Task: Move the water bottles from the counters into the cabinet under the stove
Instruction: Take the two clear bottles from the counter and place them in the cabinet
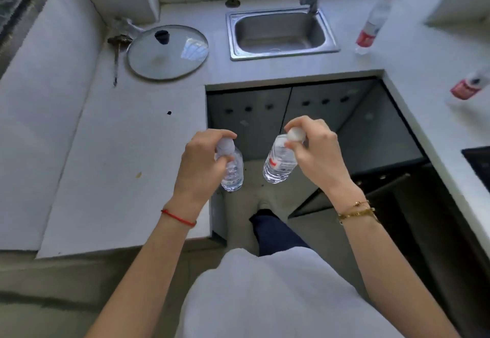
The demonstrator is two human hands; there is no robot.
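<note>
My left hand (pixel 197 165) grips a clear water bottle (pixel 233 172) by its white cap, and the bottle hangs over the floor beside the left counter's edge. My right hand (pixel 315 152) holds a second clear water bottle (pixel 278 164) with a red-and-white label, also by the cap. Two more bottles with red labels are on the right counter: one upright (pixel 372 23) near the sink, another (pixel 469 86) closer to the right edge. The stove (pixel 478 162) shows as a black corner at far right. Below it, a dark cabinet door (pixel 352 194) stands open.
A steel sink (pixel 281 32) with a tap is set in the back counter. A glass pot lid (pixel 167 51) and a utensil (pixel 116 54) lie on the left counter (pixel 119 152). Grey cabinet doors (pixel 265 115) are shut under the sink. My leg and foot are on the floor.
</note>
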